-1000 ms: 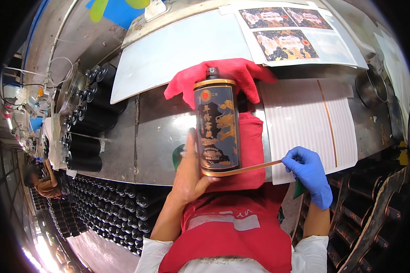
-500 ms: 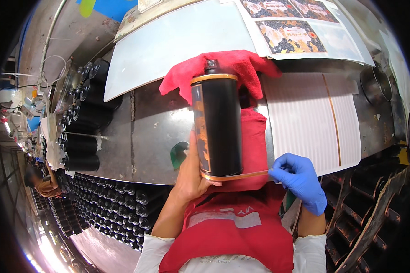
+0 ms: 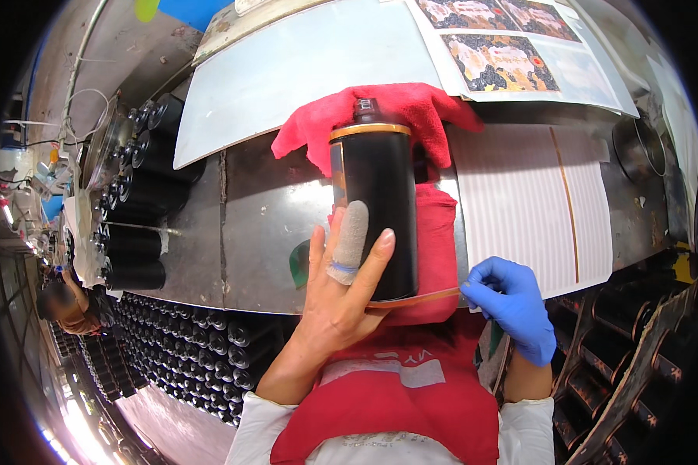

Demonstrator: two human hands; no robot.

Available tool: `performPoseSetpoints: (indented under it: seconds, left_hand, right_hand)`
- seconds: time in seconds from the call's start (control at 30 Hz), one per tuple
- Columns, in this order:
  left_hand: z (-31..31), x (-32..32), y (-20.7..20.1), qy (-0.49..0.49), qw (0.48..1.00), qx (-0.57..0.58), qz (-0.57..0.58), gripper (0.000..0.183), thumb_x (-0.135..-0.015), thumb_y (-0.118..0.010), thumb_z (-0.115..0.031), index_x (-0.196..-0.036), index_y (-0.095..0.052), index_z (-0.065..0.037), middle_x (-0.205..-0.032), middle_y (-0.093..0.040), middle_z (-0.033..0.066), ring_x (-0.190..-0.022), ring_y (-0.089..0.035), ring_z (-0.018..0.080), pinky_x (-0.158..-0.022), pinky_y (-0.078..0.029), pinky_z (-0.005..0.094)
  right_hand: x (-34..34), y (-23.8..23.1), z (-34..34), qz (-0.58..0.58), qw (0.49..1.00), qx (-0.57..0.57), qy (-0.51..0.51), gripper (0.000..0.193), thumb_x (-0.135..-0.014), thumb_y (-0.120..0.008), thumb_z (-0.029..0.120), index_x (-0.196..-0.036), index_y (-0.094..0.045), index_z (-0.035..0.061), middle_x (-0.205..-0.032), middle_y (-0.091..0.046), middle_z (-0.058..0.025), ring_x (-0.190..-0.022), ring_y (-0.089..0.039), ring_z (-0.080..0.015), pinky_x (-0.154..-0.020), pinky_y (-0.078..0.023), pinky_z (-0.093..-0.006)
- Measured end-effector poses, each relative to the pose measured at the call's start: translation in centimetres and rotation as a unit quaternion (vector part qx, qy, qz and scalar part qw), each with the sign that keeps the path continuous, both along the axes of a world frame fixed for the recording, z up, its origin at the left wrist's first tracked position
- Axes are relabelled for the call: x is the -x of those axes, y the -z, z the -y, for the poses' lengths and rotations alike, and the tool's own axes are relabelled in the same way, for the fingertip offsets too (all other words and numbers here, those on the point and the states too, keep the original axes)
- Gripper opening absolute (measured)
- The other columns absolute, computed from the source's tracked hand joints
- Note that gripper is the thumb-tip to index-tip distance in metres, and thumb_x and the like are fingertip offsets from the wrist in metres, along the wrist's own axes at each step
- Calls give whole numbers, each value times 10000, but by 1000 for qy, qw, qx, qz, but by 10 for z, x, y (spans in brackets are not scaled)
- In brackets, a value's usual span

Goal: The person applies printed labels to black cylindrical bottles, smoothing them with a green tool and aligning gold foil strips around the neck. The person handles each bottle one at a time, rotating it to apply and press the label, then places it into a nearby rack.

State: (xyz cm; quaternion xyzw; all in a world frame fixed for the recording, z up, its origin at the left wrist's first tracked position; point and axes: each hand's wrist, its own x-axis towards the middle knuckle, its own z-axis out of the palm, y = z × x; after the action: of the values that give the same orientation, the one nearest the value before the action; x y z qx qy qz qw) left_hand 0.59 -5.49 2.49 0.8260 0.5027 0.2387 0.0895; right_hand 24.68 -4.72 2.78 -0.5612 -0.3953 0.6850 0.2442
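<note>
A black bottle with a gold band near its shoulder lies on a red cloth, its neck against a bunched red towel. My left hand rests on the bottle's lower left side, fingers spread; a grey finger cot covers one finger. Beneath the bottle's base a thin copper-coloured strip runs out to the right. In a blue glove, my right hand pinches the strip's far end between thumb and fingertips. The bottle's decorated left side is partly hidden by my left hand.
To the right lies a pale ribbed sheet with one copper-coloured strip on it. Printed sheets lie beyond. Black bottles line the left, several more standing below. A green piece sits left of my hand. Another person is far left.
My left hand has shifted from gripping the bottle's left edge to lying spread over its front. The bottle has turned, showing less decoration. My right hand still pinches the strip.
</note>
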Motion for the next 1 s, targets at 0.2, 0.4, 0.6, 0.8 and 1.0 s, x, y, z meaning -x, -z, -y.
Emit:
performPoseSetpoints:
  seconds: [0.2, 0.4, 0.6, 0.8, 1.0]
  left_hand:
    - [9, 18, 32, -6, 996, 6, 83, 920, -786, -696, -288, -1394, -140, 123, -1362, -360, 317, -1219, -404, 489, -1018, -292, 526]
    - [6, 36, 49, 17, 991, 88, 101, 928, -863, -572, -438, -1420, -56, 95, -1433, -251, 304, -1326, -298, 406, -1067, -260, 444]
    - [13, 6, 12, -11, 994, 2, 112, 1123, -618, -801, -449, -1407, -200, 77, -1411, -233, 349, -1303, -258, 504, -1062, -126, 577]
    - [0, -4, 3, 12, 998, 26, 48, 996, -664, -812, -259, -1417, -227, 27, -1368, -259, 387, -1263, -312, 518, -1013, -281, 543]
    - [12, 13, 26, 7, 967, 151, 205, 1196, -605, -856, -193, -1435, -28, 41, -1359, -297, 361, -1189, -430, 467, -969, -376, 447]
  right_hand:
    - [24, 9, -1, -44, 999, 7, -11, 138, -827, -679, 127, -846, -624, 2, -686, -585, 4, -607, -517, -26, -550, -426, -176]
    - [32, 3, 4, -75, 997, -5, -32, 142, -833, -684, 134, -850, -623, 7, -700, -591, 7, -603, -521, -20, -540, -427, -172]
    - [30, -5, 4, -85, 996, 1, -25, 133, -841, -667, 124, -849, -620, 1, -694, -584, 6, -619, -525, -22, -548, -426, -173]
    - [37, 5, -1, -68, 997, -5, -26, 128, -841, -663, 119, -848, -619, -2, -687, -575, 7, -611, -506, -20, -530, -417, -178]
    - [47, 9, 5, -78, 995, -38, -47, 143, -839, -673, 135, -852, -623, 2, -670, -542, 27, -591, -453, -11, -523, -400, -175]
